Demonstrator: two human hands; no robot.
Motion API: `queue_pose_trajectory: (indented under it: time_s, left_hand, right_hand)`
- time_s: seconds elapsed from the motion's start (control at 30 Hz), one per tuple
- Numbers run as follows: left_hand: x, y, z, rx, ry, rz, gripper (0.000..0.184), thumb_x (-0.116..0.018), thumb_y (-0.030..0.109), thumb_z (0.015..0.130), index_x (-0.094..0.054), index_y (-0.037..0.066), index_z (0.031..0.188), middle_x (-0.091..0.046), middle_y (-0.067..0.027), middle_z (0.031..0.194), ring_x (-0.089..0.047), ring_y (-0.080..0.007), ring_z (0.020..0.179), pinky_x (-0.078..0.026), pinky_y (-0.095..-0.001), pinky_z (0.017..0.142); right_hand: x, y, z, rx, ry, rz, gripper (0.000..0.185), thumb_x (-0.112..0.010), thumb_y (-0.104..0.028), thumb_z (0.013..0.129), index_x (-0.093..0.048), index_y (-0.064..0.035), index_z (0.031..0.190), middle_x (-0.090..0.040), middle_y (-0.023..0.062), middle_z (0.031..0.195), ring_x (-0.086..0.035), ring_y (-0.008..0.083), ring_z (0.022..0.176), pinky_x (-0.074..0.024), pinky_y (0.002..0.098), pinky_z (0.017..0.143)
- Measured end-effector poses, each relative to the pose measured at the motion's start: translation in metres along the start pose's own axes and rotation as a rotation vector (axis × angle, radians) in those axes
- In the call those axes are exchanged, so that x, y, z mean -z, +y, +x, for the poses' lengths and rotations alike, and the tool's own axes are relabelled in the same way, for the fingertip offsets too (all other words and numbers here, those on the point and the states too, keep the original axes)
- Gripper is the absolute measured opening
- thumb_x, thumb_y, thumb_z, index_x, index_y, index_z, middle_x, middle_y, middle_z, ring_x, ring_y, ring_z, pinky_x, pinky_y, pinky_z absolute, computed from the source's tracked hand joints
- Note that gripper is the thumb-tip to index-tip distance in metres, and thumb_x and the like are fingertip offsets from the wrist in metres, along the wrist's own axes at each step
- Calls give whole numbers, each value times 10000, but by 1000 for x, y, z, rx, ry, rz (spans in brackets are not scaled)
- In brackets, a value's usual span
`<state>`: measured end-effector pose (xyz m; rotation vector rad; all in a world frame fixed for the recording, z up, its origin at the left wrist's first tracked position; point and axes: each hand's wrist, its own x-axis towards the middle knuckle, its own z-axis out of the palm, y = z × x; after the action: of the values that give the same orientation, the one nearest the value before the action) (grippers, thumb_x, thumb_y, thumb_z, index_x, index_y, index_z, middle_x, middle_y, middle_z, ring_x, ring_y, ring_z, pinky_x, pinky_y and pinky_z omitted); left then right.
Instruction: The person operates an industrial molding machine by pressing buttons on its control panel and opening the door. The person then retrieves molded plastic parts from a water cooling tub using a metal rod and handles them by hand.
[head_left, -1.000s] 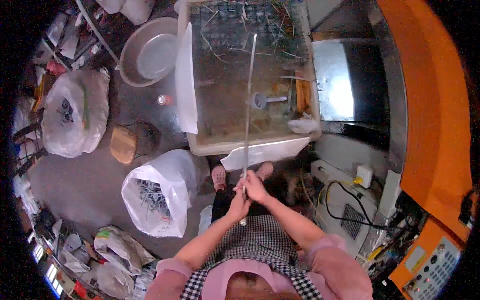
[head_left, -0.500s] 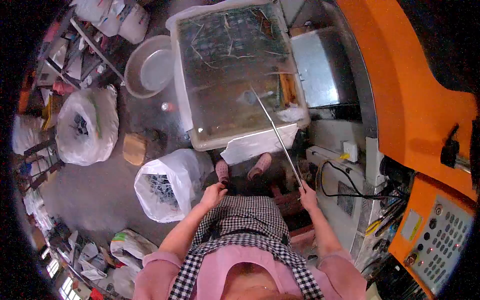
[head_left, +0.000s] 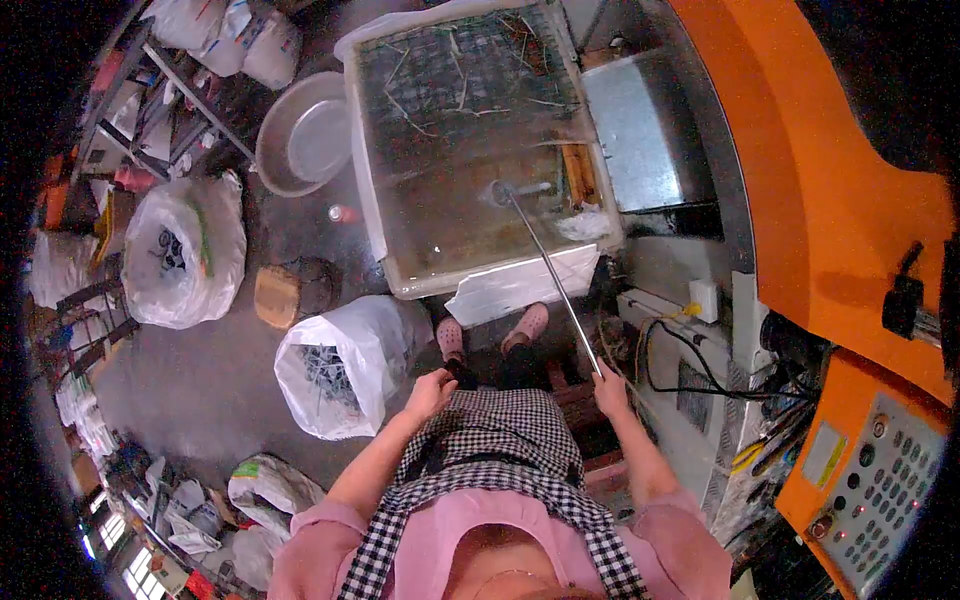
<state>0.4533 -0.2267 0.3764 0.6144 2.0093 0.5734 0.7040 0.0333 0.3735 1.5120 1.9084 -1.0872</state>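
My right hand is wrapped round the near end of a long thin metal rod. The rod slants up and left over the front edge of a wide tub of murky water. Its far end meets a small greyish round piece with a pale handle; whether they touch is unclear. My left hand is closed near my apron at the left, away from the rod, and what it holds, if anything, is hidden. Thin strips lie on a dark grid in the tub's far part.
Left of the tub are a metal basin, a red can and a wooden block. White sacks hold grey pieces. White board lies at the tub's front. An orange machine with a control panel stands at the right.
My hands were together on the rod and are now apart. The rod has swung from nearly upright to a slant, held by my right hand alone. The view has shifted.
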Motion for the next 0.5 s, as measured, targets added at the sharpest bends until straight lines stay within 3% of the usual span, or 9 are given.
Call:
queue_pose_trajectory:
  time_s: [0.13,0.23,0.33,0.4,0.5]
  left_hand:
    - [0,10,-1,47,-14,28,228,-578,196,757,-568,-2,870,-587,-201,831,-566,-343,798,-448,-387,694]
    - [-2,7,5,34,-4,20,226,-575,195,761,-568,0,873,-586,-201,827,-566,-346,791,-448,-394,686]
    - [-1,8,10,9,21,-5,223,-572,193,763,-567,1,876,-584,-203,826,-567,-346,786,-447,-395,684]
    - [7,20,10,125,-35,12,212,-565,184,765,-569,-1,870,-585,-202,824,-565,-343,792,-445,-391,693]
    - [6,17,11,83,7,35,198,-559,171,766,-572,-3,860,-586,-200,820,-566,-342,794,-444,-389,699]
  right_hand:
    - [-5,11,15,-49,-36,9,388,-474,-165,835,-423,-74,1209,-573,205,951,-553,315,831,-413,363,740]
    - [-17,15,39,140,100,55,369,-499,-181,814,-471,-88,1170,-563,200,985,-540,331,892,-411,381,764]
    - [-22,4,62,55,52,52,365,-502,-177,809,-477,-84,1162,-556,213,988,-538,333,903,-414,378,763]
    - [-27,-3,80,81,60,49,360,-501,-170,809,-479,-76,1156,-555,222,977,-538,341,898,-416,379,757]
    - [-36,-11,111,158,92,59,356,-500,-159,807,-479,-63,1149,-558,235,940,-539,362,869,-421,387,735]
